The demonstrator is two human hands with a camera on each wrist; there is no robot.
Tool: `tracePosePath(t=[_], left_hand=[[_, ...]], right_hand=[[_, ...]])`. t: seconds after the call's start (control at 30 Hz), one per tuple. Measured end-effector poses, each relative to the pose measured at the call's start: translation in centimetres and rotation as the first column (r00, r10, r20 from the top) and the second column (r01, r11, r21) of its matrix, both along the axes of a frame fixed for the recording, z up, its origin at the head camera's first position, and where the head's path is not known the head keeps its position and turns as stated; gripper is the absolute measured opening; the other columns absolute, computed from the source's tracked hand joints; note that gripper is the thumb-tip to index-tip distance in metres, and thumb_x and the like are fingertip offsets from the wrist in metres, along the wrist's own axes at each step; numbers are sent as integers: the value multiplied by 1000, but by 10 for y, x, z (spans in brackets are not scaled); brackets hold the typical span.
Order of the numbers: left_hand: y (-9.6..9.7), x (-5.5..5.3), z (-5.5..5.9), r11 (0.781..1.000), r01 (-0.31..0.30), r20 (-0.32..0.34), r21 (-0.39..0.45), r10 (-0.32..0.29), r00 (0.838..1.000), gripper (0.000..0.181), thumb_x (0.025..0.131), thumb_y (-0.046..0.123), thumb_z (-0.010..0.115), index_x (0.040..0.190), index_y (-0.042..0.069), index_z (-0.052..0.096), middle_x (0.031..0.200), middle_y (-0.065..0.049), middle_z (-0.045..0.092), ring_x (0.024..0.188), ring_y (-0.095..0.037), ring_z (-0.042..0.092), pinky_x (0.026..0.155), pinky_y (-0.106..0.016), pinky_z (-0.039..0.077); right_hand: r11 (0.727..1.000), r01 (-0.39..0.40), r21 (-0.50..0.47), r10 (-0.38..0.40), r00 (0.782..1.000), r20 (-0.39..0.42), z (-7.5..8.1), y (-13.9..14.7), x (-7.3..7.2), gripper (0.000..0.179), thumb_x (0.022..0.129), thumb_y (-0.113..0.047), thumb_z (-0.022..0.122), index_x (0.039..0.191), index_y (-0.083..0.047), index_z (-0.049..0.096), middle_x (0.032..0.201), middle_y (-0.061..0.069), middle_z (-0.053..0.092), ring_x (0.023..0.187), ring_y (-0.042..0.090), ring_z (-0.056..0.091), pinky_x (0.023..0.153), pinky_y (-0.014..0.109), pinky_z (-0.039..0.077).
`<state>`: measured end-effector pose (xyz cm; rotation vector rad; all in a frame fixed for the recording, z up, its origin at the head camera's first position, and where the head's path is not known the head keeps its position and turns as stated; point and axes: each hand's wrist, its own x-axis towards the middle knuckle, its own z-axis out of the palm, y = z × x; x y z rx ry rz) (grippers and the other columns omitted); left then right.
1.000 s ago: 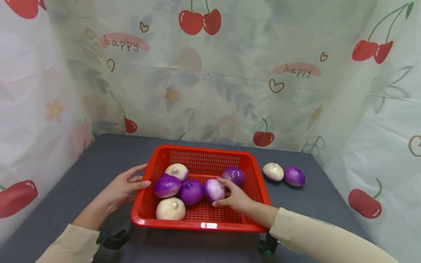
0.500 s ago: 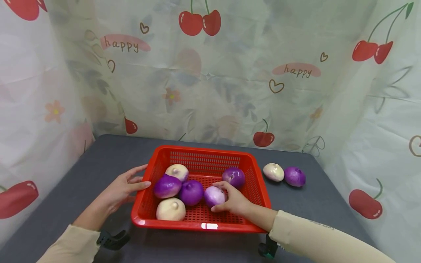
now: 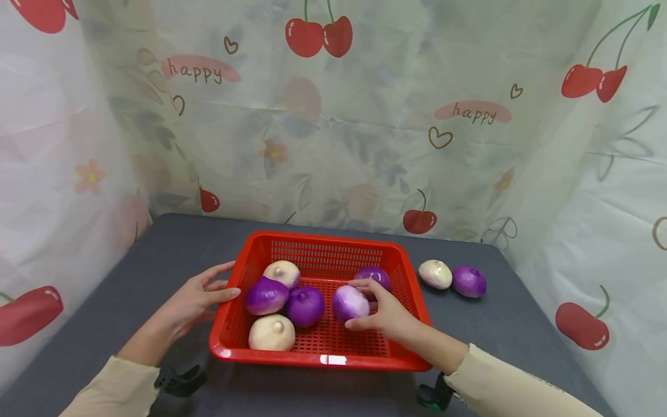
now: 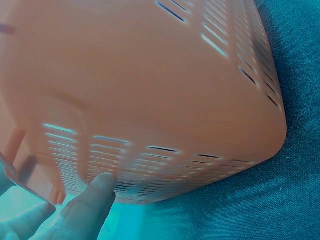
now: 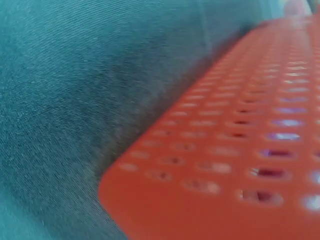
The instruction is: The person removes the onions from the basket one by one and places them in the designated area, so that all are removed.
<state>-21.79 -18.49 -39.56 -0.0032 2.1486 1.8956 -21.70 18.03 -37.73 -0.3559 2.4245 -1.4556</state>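
Note:
A purple-and-white turnip (image 3: 350, 303) is held in my right hand (image 3: 388, 313), between the thumb and fingers, over the right half of the red plastic basket (image 3: 323, 360). My left hand (image 3: 190, 301) holds the basket's left rim, its thumb over the edge. In the left wrist view, fingers (image 4: 95, 200) lie against the slotted outer wall. A purple turnip (image 3: 305, 307), a purple-and-white turnip (image 3: 266, 295) and paler turnips (image 3: 272, 333) sit together at the basket's left. Behind my right hand another purple turnip (image 3: 373, 276) is partly hidden. The right wrist view shows the basket's outer wall (image 5: 210, 150), not the hand.
On the dark grey table (image 3: 495, 341), right of the basket, lie a white turnip (image 3: 435, 274) and a purple turnip (image 3: 469, 281) side by side. A cherry-patterned curtain (image 3: 333, 145) hangs behind the table and along both sides.
My right hand has shifted a little to the right with the turnip, which has come away from the purple one beside it and turned. My left hand stays at the rim.

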Motion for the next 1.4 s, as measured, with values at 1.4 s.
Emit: tracePosePath(t=[1.4], left_hand=[[-2,1,1,1000,9,-9,2,-9,1000,77,92,22,66,154,14,21,144,-29,42,108,-29,65,83,-51,56]], right_hand=[[573,304,-761,-393,917,70,33,180,-52,62,88,7,61,127,-24,26,113,-1,53,94,10,68,81,23,57]])
